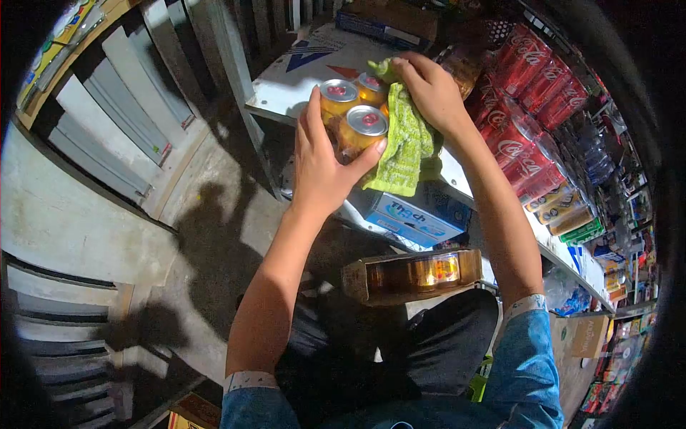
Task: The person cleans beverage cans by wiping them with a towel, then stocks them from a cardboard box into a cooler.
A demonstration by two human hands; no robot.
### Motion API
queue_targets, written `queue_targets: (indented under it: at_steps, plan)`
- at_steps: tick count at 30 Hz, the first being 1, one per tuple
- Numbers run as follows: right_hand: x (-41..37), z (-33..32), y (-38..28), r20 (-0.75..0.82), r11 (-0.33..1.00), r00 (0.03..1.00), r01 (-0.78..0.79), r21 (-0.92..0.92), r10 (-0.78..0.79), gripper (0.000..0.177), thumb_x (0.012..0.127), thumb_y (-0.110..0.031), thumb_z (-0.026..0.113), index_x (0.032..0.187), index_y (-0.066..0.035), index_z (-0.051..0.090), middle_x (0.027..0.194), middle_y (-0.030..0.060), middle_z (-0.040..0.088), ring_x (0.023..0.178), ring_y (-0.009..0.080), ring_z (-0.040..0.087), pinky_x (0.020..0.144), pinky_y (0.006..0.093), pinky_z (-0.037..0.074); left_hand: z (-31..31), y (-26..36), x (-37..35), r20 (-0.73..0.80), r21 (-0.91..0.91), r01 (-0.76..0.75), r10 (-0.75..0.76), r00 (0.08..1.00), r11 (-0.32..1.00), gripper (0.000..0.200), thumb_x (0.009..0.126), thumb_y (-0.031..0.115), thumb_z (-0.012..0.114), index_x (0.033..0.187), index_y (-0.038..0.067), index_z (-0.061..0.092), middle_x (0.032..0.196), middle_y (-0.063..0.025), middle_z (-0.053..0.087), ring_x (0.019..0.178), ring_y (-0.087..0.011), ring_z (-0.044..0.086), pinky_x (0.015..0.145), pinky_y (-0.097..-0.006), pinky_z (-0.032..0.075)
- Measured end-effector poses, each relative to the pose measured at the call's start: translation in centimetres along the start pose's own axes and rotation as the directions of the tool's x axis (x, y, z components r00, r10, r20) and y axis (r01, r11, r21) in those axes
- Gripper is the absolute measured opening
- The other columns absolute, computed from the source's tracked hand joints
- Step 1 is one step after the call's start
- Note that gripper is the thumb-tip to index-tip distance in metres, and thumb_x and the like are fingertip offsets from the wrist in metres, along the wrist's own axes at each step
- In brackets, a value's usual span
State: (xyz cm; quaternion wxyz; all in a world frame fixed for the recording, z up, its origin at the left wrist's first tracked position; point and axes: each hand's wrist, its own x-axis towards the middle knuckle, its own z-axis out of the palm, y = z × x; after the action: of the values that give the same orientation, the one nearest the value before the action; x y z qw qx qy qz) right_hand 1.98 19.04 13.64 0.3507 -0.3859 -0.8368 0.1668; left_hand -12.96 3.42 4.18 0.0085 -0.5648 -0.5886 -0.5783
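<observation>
The left hand point(318, 168) curls half-open fingers and thumb around the grouped gold cans point(366, 135) by the white shelf point(275, 93), seemingly steadying them, while the right hand's point(433, 91) bent fingers grip the green cloth point(406, 143) against them.

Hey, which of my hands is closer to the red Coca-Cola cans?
Right. Your right hand, gripping the green cloth, is beside the Coca-Cola cans without touching them; your left hand is farther off, around the golden cans.
</observation>
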Motion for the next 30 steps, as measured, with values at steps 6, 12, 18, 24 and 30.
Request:
queue_targets:
  at_steps: [6, 12, 18, 24, 30]
  plan:
    - [-2.6, 0.7, -2.7, 0.104, 0.682, 0.675, 0.729, 0.058, -0.730, 0.046, 0.099, -0.030, 0.055, 0.139, -0.009, 0.065, 0.128, 0.0216, 0.070, 0.115, 0.0402, 0.069, 0.102, 0.0451, 0.054, 0.6, -1.1, -0.2, -0.011, 0.034, -0.042, 0.043, 0.999, 0.999, 0.114, 0.078, 0.043, 0.085, 0.161, 0.000, 0.019, 0.145, -0.0318, 0.042, 0.132, -0.0501, 0.047, 0.112, -0.0559, 0.040]
    - [-0.2, 0.0, -0.6, 0.169, 0.957, 0.943, 0.288, 0.022, -0.287, 0.046, 0.097, -0.044, 0.059, 0.120, -0.007, 0.076, 0.126, 0.0206, 0.071, 0.114, 0.0372, 0.070, 0.100, 0.0444, 0.054, 0.4, 0.3, -0.1, -0.010, -0.018, 0.031, -0.031, 0.999, 0.999, 0.111, 0.079, 0.040, 0.085, 0.162, 0.003, 0.022, 0.145, -0.0290, 0.045, 0.133, -0.0461, 0.049, 0.110, -0.0521, 0.043]
    - [-1.0, 0.8, -0.3, 0.121, 0.821, 0.813, 0.556, 0.133, -0.570, 0.042, 0.096, -0.042, 0.064, 0.115, -0.007, 0.077, 0.122, 0.0198, 0.073, 0.112, 0.0372, 0.071, 0.096, 0.0439, 0.055, 0.0, -0.2, 0.0, -0.001, -0.050, 0.021, -0.021, 1.000, 0.999, 0.112, 0.077, 0.045, 0.087, 0.161, 0.001, 0.026, 0.142, -0.0280, 0.048, 0.129, -0.0454, 0.052, 0.108, -0.0507, 0.044]
    - [-3.8, -0.2, -2.1, 0.047, 0.869, 0.868, 0.493, 0.052, -0.495, 0.039, 0.095, -0.038, 0.066, 0.111, -0.005, 0.078, 0.119, 0.0176, 0.074, 0.108, 0.0379, 0.071, 0.093, 0.0428, 0.056, 0.2, -0.2, 0.0, -0.007, -0.072, 0.025, -0.025, 1.000, 0.997, 0.108, 0.080, 0.043, 0.086, 0.161, 0.002, 0.026, 0.150, -0.0269, 0.045, 0.137, -0.0404, 0.050, 0.115, -0.0479, 0.040]
    - [-1.1, -0.9, 2.1, 0.111, 0.977, 0.993, 0.010, 0.214, -0.035, 0.040, 0.096, -0.039, 0.066, 0.111, -0.004, 0.078, 0.110, 0.0180, 0.077, 0.102, 0.0298, 0.076, 0.087, 0.0387, 0.057, 0.2, 0.5, -0.2, -0.013, -0.026, 0.034, -0.034, 0.999, 0.999, 0.111, 0.081, 0.048, 0.085, 0.160, -0.002, 0.024, 0.148, -0.0281, 0.044, 0.138, -0.0417, 0.047, 0.114, -0.0496, 0.040]
